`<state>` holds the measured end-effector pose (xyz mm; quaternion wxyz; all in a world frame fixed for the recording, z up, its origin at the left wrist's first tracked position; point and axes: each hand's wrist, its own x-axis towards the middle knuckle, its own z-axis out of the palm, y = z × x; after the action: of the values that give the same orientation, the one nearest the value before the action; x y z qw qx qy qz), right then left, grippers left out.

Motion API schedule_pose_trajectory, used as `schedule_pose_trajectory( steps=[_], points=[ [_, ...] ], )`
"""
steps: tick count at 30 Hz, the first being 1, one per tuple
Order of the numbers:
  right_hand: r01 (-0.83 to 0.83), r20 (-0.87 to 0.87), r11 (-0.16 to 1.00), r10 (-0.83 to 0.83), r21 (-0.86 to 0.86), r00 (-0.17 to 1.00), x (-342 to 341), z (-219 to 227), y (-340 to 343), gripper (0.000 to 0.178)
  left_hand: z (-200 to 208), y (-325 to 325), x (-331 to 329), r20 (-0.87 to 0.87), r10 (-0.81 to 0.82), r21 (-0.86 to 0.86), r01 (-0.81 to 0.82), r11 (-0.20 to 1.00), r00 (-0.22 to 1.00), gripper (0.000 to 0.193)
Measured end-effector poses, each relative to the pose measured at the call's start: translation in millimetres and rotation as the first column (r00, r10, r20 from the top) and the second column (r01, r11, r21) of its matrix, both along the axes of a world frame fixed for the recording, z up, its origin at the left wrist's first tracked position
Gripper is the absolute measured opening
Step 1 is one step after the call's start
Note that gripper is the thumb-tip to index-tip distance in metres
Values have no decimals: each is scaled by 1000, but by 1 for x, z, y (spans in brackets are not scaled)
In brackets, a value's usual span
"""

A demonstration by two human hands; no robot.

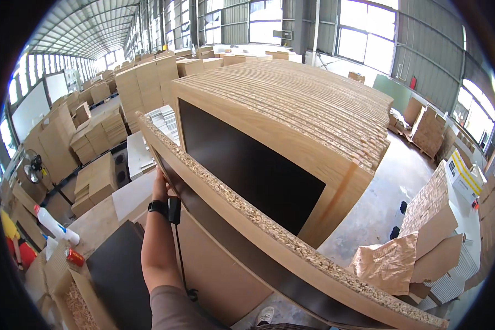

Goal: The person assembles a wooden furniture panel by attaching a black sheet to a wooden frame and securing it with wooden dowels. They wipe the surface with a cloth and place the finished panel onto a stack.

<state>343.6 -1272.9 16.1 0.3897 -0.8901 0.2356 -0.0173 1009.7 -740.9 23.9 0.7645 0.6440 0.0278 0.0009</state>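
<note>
A long chipboard panel (pixel 234 202) with wood-grain faces and a raw speckled edge stands tilted across the middle, running from the far left to the lower right. My left hand (pixel 160 186) grips its near side toward the far end, fingers partly hidden by the board. A dark band shows on the panel's near face. On my left wrist is a black watch, and beside it a small black device hangs on a cord. Beyond the panel stands a thick row of upright chipboard panels (pixel 291 104), the front one with a black centre (pixel 242 159). My right hand is out of view.
At the left are a white bottle (pixel 58 225), a red can (pixel 74 257), a dark board (pixel 115 275), a fan (pixel 32 166) and part of another person (pixel 17 245). Stacked cardboard boxes (pixel 146 85) stand behind. Brown wrapping paper (pixel 388 261) and stacked sheets lie at right.
</note>
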Motion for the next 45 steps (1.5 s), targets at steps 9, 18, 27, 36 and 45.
schedule_pose_trajectory(
  steps=[9, 18, 27, 36, 45],
  points=[
    [-307, -48, 952, 306, -6, 951, 33, 48, -11, 39, -21, -94, -63, -114, -4, -88, -6, 996, 993, 96],
    [-772, 4, 635, 773, -31, 635, 79, 23, -41, 43, 233, -239, -343, 959, -229, 282, -480, 831, 167, 65],
    [-697, 144, 641, 760, -321, 634, 78, -24, -28, 47, 218, -277, -371, 933, -225, 340, -487, 805, 280, 56],
    [-753, -11, 591, 784, -291, 620, 84, -66, 3, 24, 225, -200, -356, 862, -300, 387, -150, 910, 408, 70],
    [-675, 126, 668, 734, -313, 667, 210, -58, 63, 20, 249, -150, -244, 872, -301, 399, -206, 893, 386, 69]
  ],
)
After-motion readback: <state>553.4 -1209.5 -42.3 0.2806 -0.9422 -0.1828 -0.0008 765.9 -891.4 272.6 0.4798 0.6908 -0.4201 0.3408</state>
